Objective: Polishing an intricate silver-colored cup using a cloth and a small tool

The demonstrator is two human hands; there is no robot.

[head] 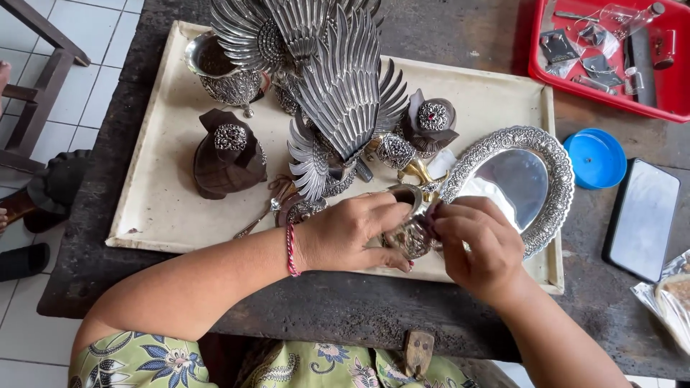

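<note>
I see my left hand [352,233] wrapped around a small silver cup [410,228], fingers curled under its embossed belly and thumb over the rim side. My right hand [478,248] is pinched narrow against the cup's right flank, fingertips [440,221] touching the metal; whether they hold anything between them I cannot tell. A red and white cord bracelet [291,250] sits on my left wrist.

I take the cream tray [165,215] as my landmark. The cup hangs over the tray's near edge, right of its middle. Just beyond the cup, on the tray, lies an oval silver dish [521,183] with an ornate rim, reaching towards the tray's right side. At the tray's centre stands a big silver winged bird [338,100], its feathers spreading towards the far edge. Left of the bird on the tray sits a dark wooden figure [228,154] with a silver inset; a second one [431,122] stands to the bird's right. At the tray's far left corner is a larger silver goblet [219,72].

Off the tray to the right, on the dark table [345,309], are a blue lid [595,158] and a phone [642,219] lying flat. Beyond the tray's right corner is a red bin [665,93] of small tools.
</note>
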